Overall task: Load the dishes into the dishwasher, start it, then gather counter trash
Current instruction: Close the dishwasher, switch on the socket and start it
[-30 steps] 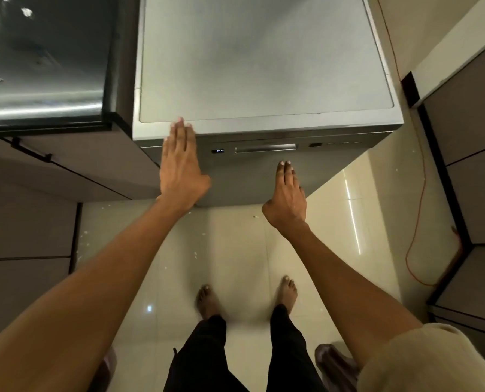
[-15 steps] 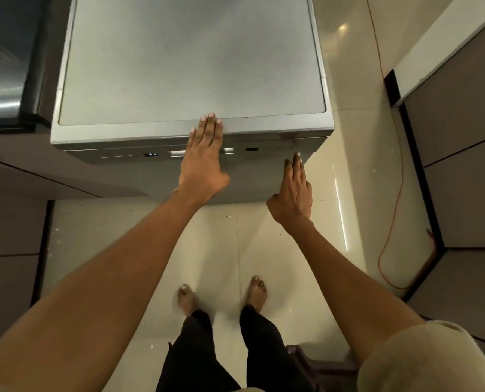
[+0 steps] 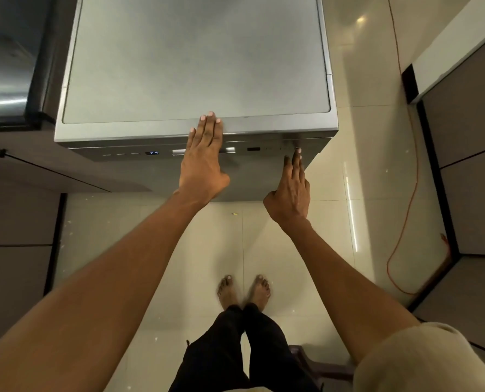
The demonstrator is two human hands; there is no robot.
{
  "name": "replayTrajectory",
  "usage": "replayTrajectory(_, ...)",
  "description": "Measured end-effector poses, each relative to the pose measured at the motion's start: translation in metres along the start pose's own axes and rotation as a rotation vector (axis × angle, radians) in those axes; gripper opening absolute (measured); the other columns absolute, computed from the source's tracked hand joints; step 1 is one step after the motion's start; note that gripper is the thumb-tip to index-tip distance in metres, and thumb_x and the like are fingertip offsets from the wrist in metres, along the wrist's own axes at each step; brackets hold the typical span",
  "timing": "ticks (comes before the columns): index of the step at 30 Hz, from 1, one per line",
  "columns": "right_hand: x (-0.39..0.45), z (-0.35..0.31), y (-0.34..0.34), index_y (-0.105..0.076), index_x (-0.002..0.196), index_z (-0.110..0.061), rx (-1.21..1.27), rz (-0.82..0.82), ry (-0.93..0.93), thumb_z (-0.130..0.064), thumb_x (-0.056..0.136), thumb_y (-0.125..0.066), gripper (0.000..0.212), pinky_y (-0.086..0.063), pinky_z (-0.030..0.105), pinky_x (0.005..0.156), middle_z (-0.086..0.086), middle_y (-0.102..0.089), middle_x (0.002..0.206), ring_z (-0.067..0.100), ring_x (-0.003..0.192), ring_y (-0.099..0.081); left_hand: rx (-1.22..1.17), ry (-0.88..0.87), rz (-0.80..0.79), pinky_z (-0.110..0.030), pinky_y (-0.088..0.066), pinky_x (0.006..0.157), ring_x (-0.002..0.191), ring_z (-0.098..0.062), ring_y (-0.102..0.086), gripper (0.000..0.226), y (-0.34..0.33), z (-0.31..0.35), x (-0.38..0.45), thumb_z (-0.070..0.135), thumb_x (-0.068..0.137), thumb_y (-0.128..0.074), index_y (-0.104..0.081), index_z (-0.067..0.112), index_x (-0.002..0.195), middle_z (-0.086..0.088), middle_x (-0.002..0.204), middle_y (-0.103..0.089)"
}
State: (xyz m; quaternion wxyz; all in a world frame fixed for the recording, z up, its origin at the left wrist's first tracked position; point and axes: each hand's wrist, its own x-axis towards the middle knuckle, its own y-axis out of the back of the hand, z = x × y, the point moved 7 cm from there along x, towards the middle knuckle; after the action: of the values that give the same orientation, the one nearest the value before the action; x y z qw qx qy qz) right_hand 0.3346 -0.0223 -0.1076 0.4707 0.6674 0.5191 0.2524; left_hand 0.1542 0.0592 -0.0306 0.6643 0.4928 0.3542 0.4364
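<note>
Head view: orange cord [image 3: 405, 222] trails on the floor [image 3: 292, 250] right of the dishwasher [image 3: 196, 66]. Left hand [image 3: 203, 168] lies flat, fingers straight, against its front edge; right hand [image 3: 291, 193] touches the panel [image 3: 252, 149] with straight fingers.

head view, looking down: the left hand [image 3: 204, 162] is lying flat, fingers straight, over the front top edge of the grey dishwasher [image 3: 196, 66], covering part of the control strip [image 3: 156, 152]. the right hand [image 3: 291, 193] is touching one extended fingertip to the strip's right end. an orange cord [image 3: 402, 236] is trailing across the tiled floor [image 3: 292, 250].
</note>
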Motion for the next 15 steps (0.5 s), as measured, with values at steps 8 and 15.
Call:
replayTrajectory(8, 0.0031, -0.0002, -0.0073, -0.047, 0.116, -0.010, 0.005, -0.016, 0.029, -0.001, 0.066, -0.061, 0.052, -0.042, 0.039, 0.106, 0.018, 0.000, 0.169, 0.032, 0.155, -0.016, -0.003, 0.005, 0.021, -0.040, -0.001, 0.127, 0.155, -0.024, 0.006, 0.104, -0.0028, -0.0004, 0.0000, 0.008, 0.072, -0.062, -0.006, 0.008, 0.160, -0.009, 0.169, 0.000)
replayTrajectory(15, 0.0002, 0.0010, -0.0051, -0.039, 0.139, -0.006, -0.084, -0.077, 0.023, -0.012, 0.065, -0.068, 0.080, -0.039, 0.040, 0.113, 0.015, 0.007, 0.169, 0.032, 0.156, -0.009, 0.012, 0.021, -0.021, -0.038, 0.002, 0.127, 0.155, -0.022, 0.010, 0.106, -0.0029, 0.0010, -0.0001, 0.010, 0.074, -0.063, -0.002, 0.010, 0.161, -0.007, 0.169, 0.005)
